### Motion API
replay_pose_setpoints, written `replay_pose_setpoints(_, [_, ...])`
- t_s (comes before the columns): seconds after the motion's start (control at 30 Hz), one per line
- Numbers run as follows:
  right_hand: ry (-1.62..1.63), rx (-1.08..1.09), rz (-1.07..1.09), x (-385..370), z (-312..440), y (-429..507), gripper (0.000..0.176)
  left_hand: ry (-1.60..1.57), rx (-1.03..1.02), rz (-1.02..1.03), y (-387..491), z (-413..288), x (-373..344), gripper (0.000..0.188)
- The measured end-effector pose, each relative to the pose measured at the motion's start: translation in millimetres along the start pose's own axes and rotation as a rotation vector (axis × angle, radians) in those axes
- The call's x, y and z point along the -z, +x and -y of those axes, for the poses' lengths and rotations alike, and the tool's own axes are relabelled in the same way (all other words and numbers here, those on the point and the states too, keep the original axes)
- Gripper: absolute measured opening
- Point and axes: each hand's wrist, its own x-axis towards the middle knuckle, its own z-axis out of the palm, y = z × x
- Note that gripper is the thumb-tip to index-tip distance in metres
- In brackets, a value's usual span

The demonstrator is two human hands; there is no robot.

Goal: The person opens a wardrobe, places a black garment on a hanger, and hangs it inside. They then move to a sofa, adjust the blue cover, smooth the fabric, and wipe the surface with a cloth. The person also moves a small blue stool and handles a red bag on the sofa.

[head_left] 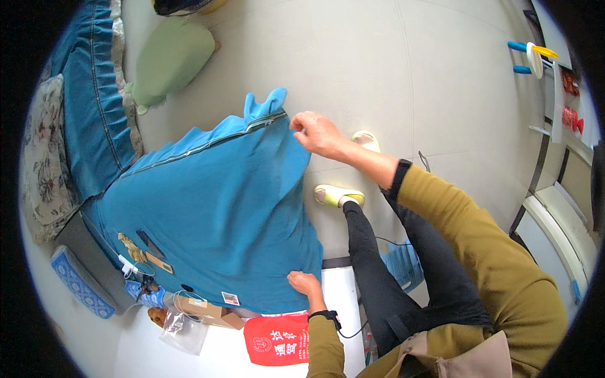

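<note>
A large blue cloth (203, 212) with a dark trimmed band and ruffled far edge spreads over a surface to the left of my legs. My right hand (307, 130) is at its upper right corner, fingers bent; whether they grip the fabric is unclear. Lower down, my left hand (302, 282), with a black band on the wrist, touches the cloth near its right edge, fingers curled. On the cloth lie a dark phone-like object (151, 243), a crumpled tan item (132, 248), a brown strip (159, 262) and a small printed card (230, 298).
A red printed bag (276, 340), a cardboard box (205, 309) and a clear plastic bag (184, 333) sit beyond the cloth's lower edge. A green covered stool (175, 61) stands at upper left, near a blue-covered seat (97, 118). A cable runs by my legs; shelving (557, 104) is at right.
</note>
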Motion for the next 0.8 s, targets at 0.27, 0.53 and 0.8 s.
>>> replay_pose_setpoints(0.27, [0.106, -0.152, -0.062, -102.4, 14.8, 12.4, 0.029, -0.046, -0.026, 0.053, -2.2, 10.5, -1.4, 0.016])
replay_pose_setpoints(0.53, [0.196, -0.337, 0.045, -87.0, 29.8, -4.1, 0.016, -0.014, -0.080, 0.163, -2.5, 13.1, 16.5, 0.014])
replay_pose_setpoints(0.8, [0.162, -0.500, 0.145, -95.6, 27.1, -11.3, 0.009, -0.023, -0.143, 0.208, -9.8, 35.9, 19.5, 0.018])
